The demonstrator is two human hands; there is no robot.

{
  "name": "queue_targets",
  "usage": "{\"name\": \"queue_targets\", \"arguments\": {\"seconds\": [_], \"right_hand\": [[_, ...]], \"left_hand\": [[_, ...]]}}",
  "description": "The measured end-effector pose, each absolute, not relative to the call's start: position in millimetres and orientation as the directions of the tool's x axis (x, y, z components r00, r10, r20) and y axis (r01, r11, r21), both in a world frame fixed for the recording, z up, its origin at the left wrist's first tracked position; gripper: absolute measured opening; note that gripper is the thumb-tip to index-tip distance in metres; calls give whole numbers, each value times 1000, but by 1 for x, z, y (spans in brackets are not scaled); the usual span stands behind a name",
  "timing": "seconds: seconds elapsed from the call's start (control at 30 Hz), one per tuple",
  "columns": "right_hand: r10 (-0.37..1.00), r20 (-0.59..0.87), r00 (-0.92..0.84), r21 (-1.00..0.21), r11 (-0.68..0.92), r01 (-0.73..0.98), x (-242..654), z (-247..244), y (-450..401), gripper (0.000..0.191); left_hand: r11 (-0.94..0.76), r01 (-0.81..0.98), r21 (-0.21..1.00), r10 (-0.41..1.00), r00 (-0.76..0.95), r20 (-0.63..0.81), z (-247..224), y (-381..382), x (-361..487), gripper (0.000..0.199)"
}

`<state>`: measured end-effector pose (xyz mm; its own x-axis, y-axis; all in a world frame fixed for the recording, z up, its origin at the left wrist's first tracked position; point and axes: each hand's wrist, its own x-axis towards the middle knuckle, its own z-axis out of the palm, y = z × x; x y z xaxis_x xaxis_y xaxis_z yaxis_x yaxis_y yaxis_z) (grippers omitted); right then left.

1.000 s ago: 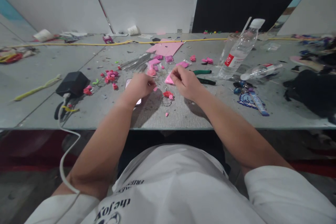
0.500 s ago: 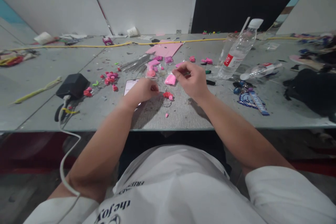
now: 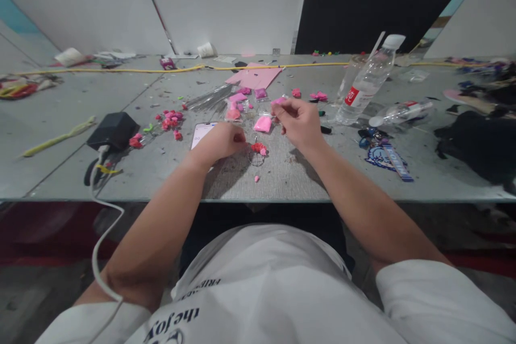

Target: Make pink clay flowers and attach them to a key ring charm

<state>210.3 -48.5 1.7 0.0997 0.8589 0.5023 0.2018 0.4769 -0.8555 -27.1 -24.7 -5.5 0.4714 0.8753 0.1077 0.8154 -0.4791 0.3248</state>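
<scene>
My left hand is curled closed over the right side of a phone with a lit screen; its fingertips are hidden. Just right of it lies a small wire ring with red and pink clay pieces on its top edge. My right hand is closed in a pinch at the upper right of a clear packet of bright pink clay. What its fingertips hold is too small to make out. A tiny pink clay bit rests near the table edge.
More clay packets, a pink sheet and thin wires lie beyond my hands. Left are red-pink clay flowers and a black adapter. Right stand a water bottle, a lying bottle and keychains.
My right hand has shifted slightly right, its fingertips drawing away from the pink clay packet. My left hand stays nearly in place, still curled. The view has tilted a little.
</scene>
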Motion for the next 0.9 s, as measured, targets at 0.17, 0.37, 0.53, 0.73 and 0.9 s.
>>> {"name": "queue_targets", "arguments": {"seconds": [0.17, 0.37, 0.53, 0.73, 0.9], "right_hand": [[865, 466, 187, -885, 451, 119, 215, 4, -45, 24], [824, 515, 236, -856, 508, 93, 220, 4, -39, 24], [840, 501, 208, -865, 493, 93, 220, 8, -43, 45], [870, 434, 234, -899, 436, 43, 218, 12, -51, 53], [889, 399, 224, -913, 409, 4, 221, 16, -60, 39]], "left_hand": [[-523, 791, 317, 851, 509, 133, -8, -24, -29, 17], [-542, 779, 316, 839, 520, 157, -8, -25, -29, 25], [-563, 768, 305, 825, 548, 142, -5, -29, -29, 25], [-546, 800, 250, 837, 531, 130, 4, -36, -26, 30], [-493, 823, 282, 862, 420, 282, 2, -69, -26, 38]]}}
